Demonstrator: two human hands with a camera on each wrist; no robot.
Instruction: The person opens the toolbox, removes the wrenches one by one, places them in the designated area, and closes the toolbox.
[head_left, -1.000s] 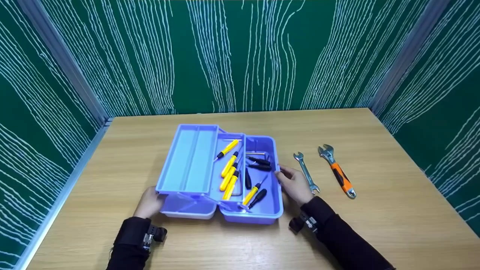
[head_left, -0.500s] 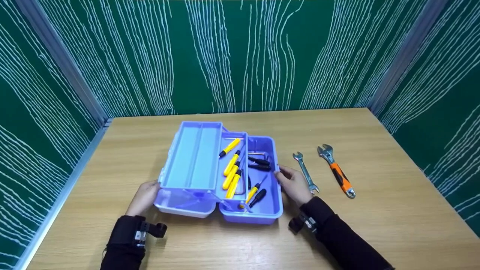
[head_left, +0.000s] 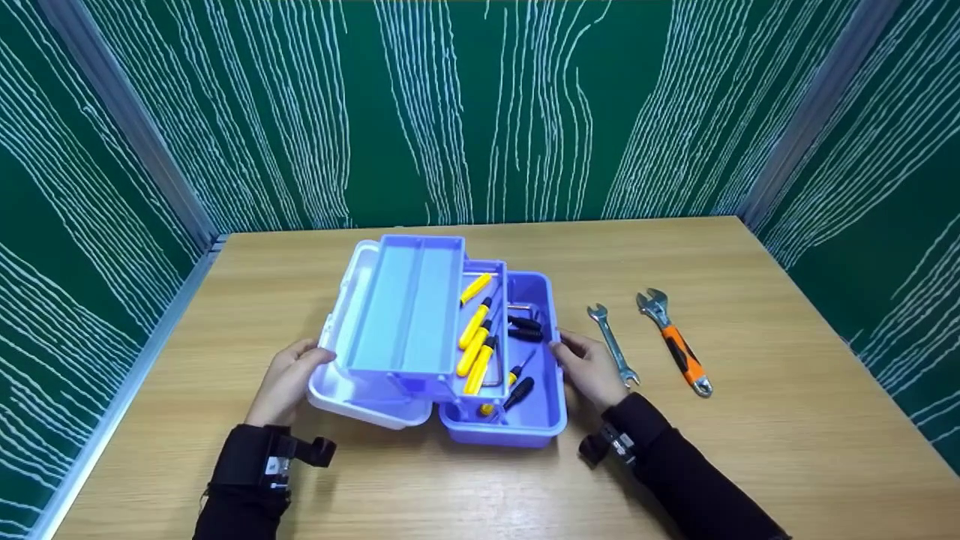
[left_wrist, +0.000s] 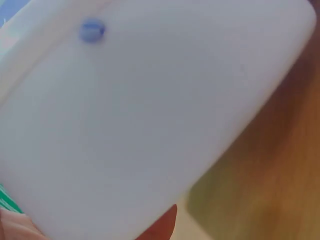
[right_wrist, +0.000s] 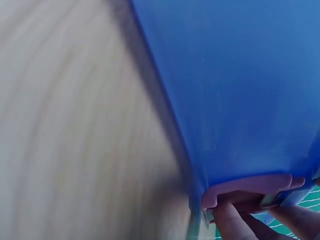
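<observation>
A purple toolbox (head_left: 499,436) stands unfolded on the table, its whitish lid (head_left: 360,390) tilted up at the left. My left hand (head_left: 285,381) grips the lid's left edge, thumb on top; the left wrist view shows the lid's pale outer face (left_wrist: 140,110). A light blue tray (head_left: 431,300) with a divider holds nothing. Below it, several yellow-handled screwdrivers (head_left: 474,322) lie in a second tray. Black-handled tools (head_left: 519,392) lie in the base, partly covered by that tray. My right hand (head_left: 592,369) holds the base's right side, fingers at a pinkish latch (right_wrist: 250,184).
To the right of the toolbox lies a double open-end wrench (head_left: 613,345). Beyond it is an adjustable wrench (head_left: 679,349) with an orange and black handle. Green patterned panels (head_left: 480,112) stand behind the wooden table (head_left: 787,420) and at both sides.
My left hand has raised the lid's left edge, and more of the lid now shows. Both trays have shifted up and right over the base. My right hand has stayed in place.
</observation>
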